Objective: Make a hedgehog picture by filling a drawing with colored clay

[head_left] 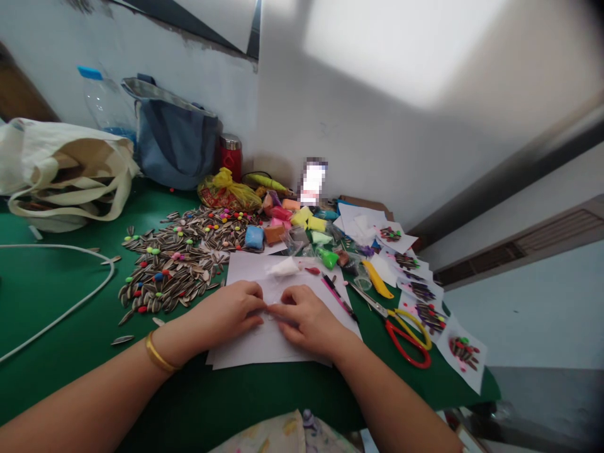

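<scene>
The left hand [241,309] is resting on the white paper [264,352], fingers bent inward; it would do well to be steadying the small pale bit [270,314] lightly, palm low, so that the sheet is not sliding; the right hand [306,318] is resting opposite, fingers curled and index pointing left, and should probably be doing the finer work with fingertip pressure, even and unhurried; the bit is looking thin and clear, though it is too small to identify, and I cannot tell whether either hand is pinching it or only touching it.

As for position, the sunflower seeds [165,270] are lying well left of both hands; the pale bit is sitting on the paper right where the fingertips are nearly meeting; a white lump [285,267] is lying just beyond the hands; the pens [340,297] and scissors [391,314] are lying to the right.
</scene>
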A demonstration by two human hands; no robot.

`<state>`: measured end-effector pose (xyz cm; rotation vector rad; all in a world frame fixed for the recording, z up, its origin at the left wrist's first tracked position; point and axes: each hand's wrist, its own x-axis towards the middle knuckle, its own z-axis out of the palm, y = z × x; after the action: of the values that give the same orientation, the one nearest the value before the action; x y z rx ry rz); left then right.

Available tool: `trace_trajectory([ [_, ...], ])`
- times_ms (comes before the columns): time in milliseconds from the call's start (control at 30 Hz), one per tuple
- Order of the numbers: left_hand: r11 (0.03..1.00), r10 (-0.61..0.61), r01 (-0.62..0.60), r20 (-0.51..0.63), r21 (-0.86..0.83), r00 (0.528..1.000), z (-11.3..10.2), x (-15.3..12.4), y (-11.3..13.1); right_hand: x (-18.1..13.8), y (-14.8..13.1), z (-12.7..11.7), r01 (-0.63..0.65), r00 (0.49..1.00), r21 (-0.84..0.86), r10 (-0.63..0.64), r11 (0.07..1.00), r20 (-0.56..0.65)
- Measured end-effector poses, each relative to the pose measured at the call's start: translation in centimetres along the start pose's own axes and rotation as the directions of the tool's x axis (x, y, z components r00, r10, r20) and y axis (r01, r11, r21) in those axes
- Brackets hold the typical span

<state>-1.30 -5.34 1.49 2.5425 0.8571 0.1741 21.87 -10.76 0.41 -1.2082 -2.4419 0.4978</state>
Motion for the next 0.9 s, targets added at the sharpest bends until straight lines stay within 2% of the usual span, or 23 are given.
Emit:
trace_trajectory([
  [233, 1.000, 0.012, -0.012, -0.013, 0.005, 1.000, 0.1, 0.0, -0.1, 0.2, -0.8, -0.1, -0.045, 0.999, -0.021, 0.045, 0.999, 0.026],
  [533, 0.999, 0.017, -0.016, -0.050, 0.033, 0.999, 0.7, 0.1, -0.1, -0.1, 1.4, 0.0, -0.023, 0.998, 0.169, 0.034, 0.985, -0.062],
  [900, 0.992, 0.093, -0.088, -0.053, 0.092, 0.994, 0.7, -0.2, 0.2, 0.0, 1.4, 0.2, 0.000, 0.999, 0.149, 0.007, 0.989, -0.049],
])
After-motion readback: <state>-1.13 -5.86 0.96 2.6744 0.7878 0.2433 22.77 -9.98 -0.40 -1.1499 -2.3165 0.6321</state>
